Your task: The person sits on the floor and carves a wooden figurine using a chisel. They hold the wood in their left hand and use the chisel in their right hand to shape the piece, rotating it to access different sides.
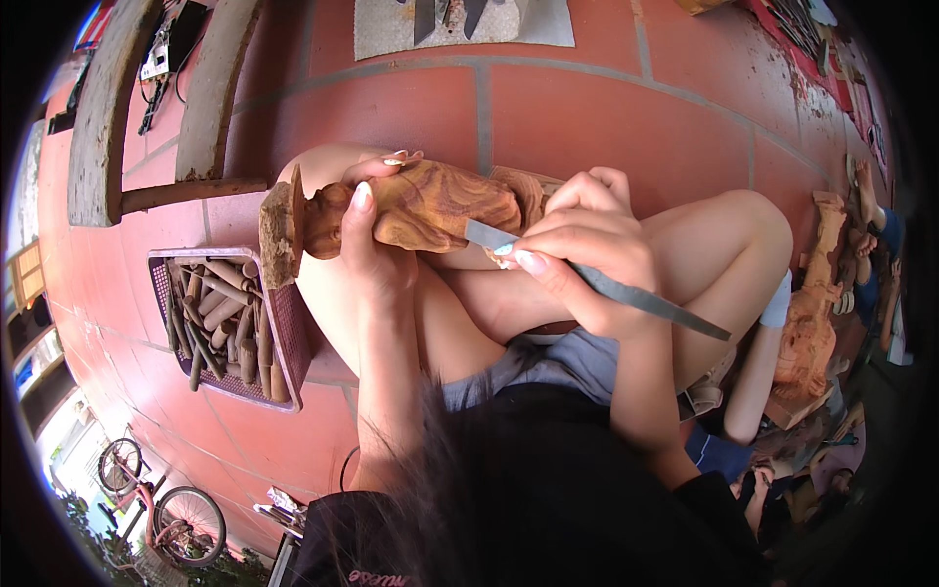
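A carved wooden figure (445, 203) with swirling brown grain lies sideways above my lap. My left hand (377, 259) is wrapped round it near its left end, the thumb on the near side and fingertips showing over the far side. At that end is a rough, bark-like base or brim (278, 233). In my right hand (602, 245) is a flat grey metal carving knife (646, 300), pinched near its pale square-ended blade. The blade's tip touches or nearly touches the figure's near side; its tapered end points toward my right knee.
Left of my legs, a purple plastic basket (293, 338) holds several tool handles. A wooden frame (98, 127) stands at the upper left. Ahead, metal tools rest on a pale mat (386, 34). Another large carving (810, 323) and other people are at the right.
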A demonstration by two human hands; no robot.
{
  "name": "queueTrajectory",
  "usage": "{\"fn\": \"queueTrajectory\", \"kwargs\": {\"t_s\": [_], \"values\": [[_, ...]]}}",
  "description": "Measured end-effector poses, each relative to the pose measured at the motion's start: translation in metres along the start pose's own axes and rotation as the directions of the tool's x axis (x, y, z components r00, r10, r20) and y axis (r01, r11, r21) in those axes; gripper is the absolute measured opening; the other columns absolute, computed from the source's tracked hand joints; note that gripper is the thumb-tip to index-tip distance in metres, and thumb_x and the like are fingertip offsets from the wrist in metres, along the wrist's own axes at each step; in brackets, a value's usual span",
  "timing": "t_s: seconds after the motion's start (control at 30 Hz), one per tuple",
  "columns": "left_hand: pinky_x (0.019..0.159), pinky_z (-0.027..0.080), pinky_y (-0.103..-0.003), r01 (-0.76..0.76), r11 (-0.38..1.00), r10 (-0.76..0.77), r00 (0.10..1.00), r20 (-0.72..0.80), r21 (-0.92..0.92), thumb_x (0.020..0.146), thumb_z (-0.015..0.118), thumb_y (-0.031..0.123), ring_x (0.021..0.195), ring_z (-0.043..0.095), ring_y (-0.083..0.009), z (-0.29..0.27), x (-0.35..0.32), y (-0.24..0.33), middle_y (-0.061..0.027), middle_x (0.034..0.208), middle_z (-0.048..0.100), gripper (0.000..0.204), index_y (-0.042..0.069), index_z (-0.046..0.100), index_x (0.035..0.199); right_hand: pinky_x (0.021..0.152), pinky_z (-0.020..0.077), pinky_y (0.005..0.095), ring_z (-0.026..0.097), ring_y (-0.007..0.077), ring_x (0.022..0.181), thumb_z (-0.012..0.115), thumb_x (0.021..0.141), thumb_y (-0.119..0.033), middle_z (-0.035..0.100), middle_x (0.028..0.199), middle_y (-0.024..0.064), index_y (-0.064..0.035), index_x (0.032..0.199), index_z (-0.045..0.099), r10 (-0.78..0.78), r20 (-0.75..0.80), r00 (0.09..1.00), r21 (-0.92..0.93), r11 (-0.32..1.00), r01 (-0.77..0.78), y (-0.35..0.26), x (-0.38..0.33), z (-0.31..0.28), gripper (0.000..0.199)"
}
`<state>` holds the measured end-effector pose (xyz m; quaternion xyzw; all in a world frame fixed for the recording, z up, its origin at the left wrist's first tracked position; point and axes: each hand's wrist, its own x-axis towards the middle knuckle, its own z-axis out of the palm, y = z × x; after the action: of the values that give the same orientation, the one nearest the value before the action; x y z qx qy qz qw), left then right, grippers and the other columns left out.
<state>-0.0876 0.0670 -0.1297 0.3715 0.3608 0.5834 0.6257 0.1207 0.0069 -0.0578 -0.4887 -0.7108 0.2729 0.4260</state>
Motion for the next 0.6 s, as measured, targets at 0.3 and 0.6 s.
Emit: {"fn": "queueTrajectory", "kwargs": {"t_s": [0.3, 0.6], "values": [[0.102, 0.041, -0.043, 0.093, 0.996, -0.090, 0.978, -0.187, 0.005, 0.092, 0.051, 0.034, 0.111, 0.056, -0.0298, 0.002, -0.002, 0.000, -0.0172, 0.112, 0.060, 0.039, 0.000, 0.059, 0.108, 0.082, 0.0322, 0.0379, 0.055, 0.0170, 0.076, 0.072, 0.075, -0.008, 0.070, 0.079, -0.0024, -0.0085, 0.086, 0.073, -0.073, -0.057, 0.996, -0.167, 0.984, 0.063, -0.007, -0.001, 0.016, 0.011], [0.098, 0.044, -0.040, 0.102, 0.995, -0.104, 0.977, -0.188, -0.018, 0.092, 0.052, 0.033, 0.106, 0.058, -0.0275, 0.008, 0.001, 0.005, -0.0167, 0.108, 0.062, 0.039, -0.001, 0.060, 0.107, 0.083, 0.0312, 0.0376, 0.056, 0.0166, 0.079, 0.073, 0.074, -0.008, 0.070, 0.080, -0.0034, -0.0102, 0.088, 0.073, -0.101, -0.110, 0.989, -0.209, 0.975, 0.076, -0.010, 0.002, 0.024, 0.015]]}}
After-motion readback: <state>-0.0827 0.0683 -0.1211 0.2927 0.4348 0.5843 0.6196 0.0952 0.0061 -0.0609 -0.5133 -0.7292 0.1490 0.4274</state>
